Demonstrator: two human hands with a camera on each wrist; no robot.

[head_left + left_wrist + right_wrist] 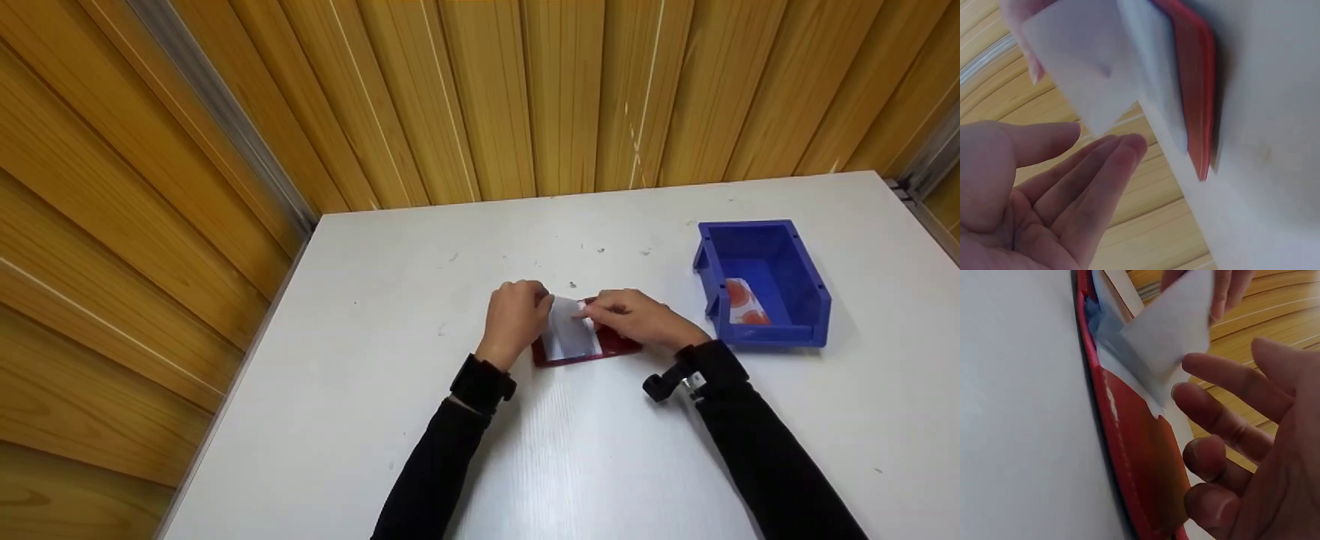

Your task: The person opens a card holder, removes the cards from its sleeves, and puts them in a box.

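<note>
A small red stitched cover (619, 345), like a wallet or booklet, lies open on the white table. A pale, translucent leaf (1171, 323) stands raised from it. My left hand (516, 319) is at the leaf's far left edge. In the left wrist view, a gap shows between that hand's thumb and fingers (1129, 147), beside the leaf's corner. My right hand (634, 313) is over the cover's right side. Its loosely bent fingers (1216, 408) grip nothing, and one fingertip meets or nearly meets the leaf. Contact there is hard to tell.
A blue open-front plastic bin (814, 300) stands on the table to the right. Inside it is a white piece with orange-red round shapes (742, 301). Wood-look panels (487, 97) rise behind the white table (360, 390) and on its left.
</note>
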